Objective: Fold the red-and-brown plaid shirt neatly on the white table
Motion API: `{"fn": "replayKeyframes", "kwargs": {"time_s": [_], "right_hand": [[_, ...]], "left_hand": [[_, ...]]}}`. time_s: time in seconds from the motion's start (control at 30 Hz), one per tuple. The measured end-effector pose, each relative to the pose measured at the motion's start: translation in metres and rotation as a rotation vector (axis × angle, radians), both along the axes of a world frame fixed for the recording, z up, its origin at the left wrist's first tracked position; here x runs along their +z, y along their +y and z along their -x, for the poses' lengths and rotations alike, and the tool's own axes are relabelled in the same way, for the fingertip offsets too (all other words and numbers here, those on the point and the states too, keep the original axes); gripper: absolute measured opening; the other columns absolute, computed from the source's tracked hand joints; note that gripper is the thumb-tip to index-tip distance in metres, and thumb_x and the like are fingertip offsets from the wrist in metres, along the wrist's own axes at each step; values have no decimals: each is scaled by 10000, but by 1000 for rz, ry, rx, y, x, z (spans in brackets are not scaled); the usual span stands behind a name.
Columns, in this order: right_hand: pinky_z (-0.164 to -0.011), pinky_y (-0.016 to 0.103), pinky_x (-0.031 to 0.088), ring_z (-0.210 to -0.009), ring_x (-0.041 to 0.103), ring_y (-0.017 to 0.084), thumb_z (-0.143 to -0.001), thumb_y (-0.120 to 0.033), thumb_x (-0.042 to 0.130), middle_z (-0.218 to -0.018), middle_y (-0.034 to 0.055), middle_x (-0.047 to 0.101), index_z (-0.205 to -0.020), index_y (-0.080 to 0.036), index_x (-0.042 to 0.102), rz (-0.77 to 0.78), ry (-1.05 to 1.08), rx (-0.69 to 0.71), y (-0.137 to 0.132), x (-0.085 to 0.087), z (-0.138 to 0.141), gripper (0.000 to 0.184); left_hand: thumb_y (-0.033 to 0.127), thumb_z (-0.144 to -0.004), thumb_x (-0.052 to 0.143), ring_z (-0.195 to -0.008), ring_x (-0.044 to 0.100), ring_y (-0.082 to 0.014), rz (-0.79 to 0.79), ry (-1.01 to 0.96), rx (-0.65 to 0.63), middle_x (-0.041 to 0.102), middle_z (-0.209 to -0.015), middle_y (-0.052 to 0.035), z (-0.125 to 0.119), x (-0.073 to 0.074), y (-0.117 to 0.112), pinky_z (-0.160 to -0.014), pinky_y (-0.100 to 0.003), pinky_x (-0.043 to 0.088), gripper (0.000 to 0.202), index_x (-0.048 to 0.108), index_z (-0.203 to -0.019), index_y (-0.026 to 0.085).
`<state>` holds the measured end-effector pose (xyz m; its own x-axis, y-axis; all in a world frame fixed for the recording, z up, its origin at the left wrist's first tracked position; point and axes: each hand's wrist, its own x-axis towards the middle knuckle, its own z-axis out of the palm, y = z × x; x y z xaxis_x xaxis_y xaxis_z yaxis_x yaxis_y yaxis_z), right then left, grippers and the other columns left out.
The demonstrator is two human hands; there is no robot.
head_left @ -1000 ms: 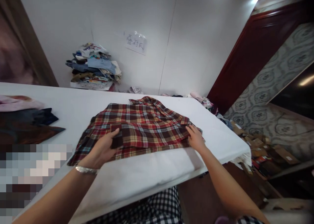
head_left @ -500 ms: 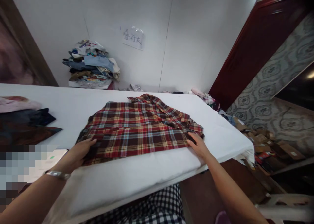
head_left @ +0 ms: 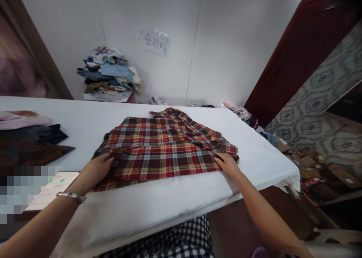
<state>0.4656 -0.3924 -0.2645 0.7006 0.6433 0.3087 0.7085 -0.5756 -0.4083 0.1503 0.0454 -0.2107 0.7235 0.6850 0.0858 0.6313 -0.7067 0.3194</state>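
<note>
A plaid shirt (head_left: 164, 148) in red, brown and cream lies flat in the middle of a white table (head_left: 169, 201), folded into a wide rectangle with its collar turned toward the far edge. Its near edge runs roughly parallel to the table's front.

The left hand (head_left: 94, 169) rests palm down on the shirt's near left corner, fingers spread and pressing the cloth, closed on nothing. A metal bracelet (head_left: 70, 196) sits on that wrist. The right hand (head_left: 227, 164) lies on the shirt's near right corner, fingers flat along the hem; it presses rather than grips, with no cloth pinched that can be seen.

To the left of the shirt, well apart from it, dark garments (head_left: 34, 145) and a pink one (head_left: 22, 119) lie on the table. Near the left forearm is a white sheet (head_left: 53, 186) with green marks, partly blurred out.

Beyond the table's far edge, a pile of clothes (head_left: 110, 75) stands against the white wall, and a paper sign (head_left: 156, 43) with handwriting hangs to its right. More cloth (head_left: 240, 113) sits at the far right corner of the table. On the right, a dark red door frame (head_left: 294, 54) stands beside patterned grey flooring, and cardboard boxes (head_left: 311, 171) litter the floor below the table's end. Checked fabric (head_left: 175, 241) shows under the table's near edge.
</note>
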Motion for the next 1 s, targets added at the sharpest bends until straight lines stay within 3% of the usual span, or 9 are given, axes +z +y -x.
{"fn": "replayKeyframes", "kwargs": {"time_s": [0.2, 0.3, 0.43, 0.53, 0.63, 0.7, 0.8, 0.9, 1.0], "right_hand": [[-862, 357, 489, -929, 637, 237, -894, -263, 515, -952, 95, 702, -953, -174, 722, 110, -16, -57, 12, 9, -14, 233], [-847, 335, 487, -929, 641, 219, -910, -274, 496, -992, 85, 702, -956, -184, 715, 66, -9, -104, 20, 14, -27, 241], [-863, 331, 485, -959, 647, 226, -876, -288, 561, -1015, 79, 712, -962, -199, 721, 91, 9, -83, 28, 12, -36, 203], [-885, 356, 488, -999, 646, 245, -885, -324, 548, -1069, 94, 711, -1012, -196, 714, 91, 17, -103, 19, 9, -37, 246], [-909, 397, 486, -1026, 636, 267, -907, -361, 492, -1098, 118, 703, -1054, -178, 703, 60, -5, -133, -7, 7, -36, 315], [-920, 421, 486, -1021, 632, 276, -912, -409, 473, -1082, 127, 702, -1068, -176, 699, 17, -40, -147, -29, 4, -34, 361], [-963, 448, 476, -1062, 616, 284, -891, -480, 489, -1133, 138, 679, -1122, -183, 682, -67, -72, -174, -56, -5, -27, 423], [-1047, 458, 429, -1197, 549, 283, -865, -472, 525, -1294, 136, 600, -1218, -195, 638, -102, -47, -150, -73, -15, -19, 462], [-1091, 463, 394, -1273, 494, 273, -842, -383, 524, -1369, 110, 551, -1293, -216, 594, -61, -17, -53, -78, -20, -17, 486]], "left_hand": [[364, -950, 230, -991, 667, -325, 20, 258, 76, 676, -1135, -203, 4, 5, -18, -837, -426, 489, 519, 480, -1308, 84], [360, -959, 194, -927, 687, -321, -37, 307, 71, 698, -1053, -208, 2, 6, -27, -793, -416, 490, 529, 391, -1364, 83], [347, -966, 162, -863, 701, -317, -59, 343, 91, 718, -964, -195, 1, 7, -36, -754, -401, 489, 515, 397, -1353, 101], [366, -964, 158, -875, 697, -329, -40, 325, 118, 710, -998, -204, 3, 6, -34, -748, -412, 493, 539, 374, -1383, 106], [423, -954, 179, -960, 674, -332, -54, 240, 111, 658, -1167, -203, 7, 0, -28, -807, -448, 499, 573, 387, -1395, 120], [470, -940, 209, -1054, 634, -322, -130, 107, 40, 613, -1255, -183, 12, -7, -23, -887, -462, 488, 594, 460, -1345, 114], [584, -896, 294, -1132, 589, -293, -245, -96, -213, 626, -1250, -138, 24, -24, -19, -998, -447, 448, 619, 614, -1204, 152], [680, -800, 464, -1167, 588, -283, -216, -62, -474, 645, -1273, -64, 40, -42, -20, -1020, -444, 453, 585, 680, -1162, 273], [662, -751, 554, -1215, 570, -289, -158, 23, -507, 619, -1328, -27, 51, -50, -22, -1039, -449, 452, 583, 653, -1216, 325]]}}
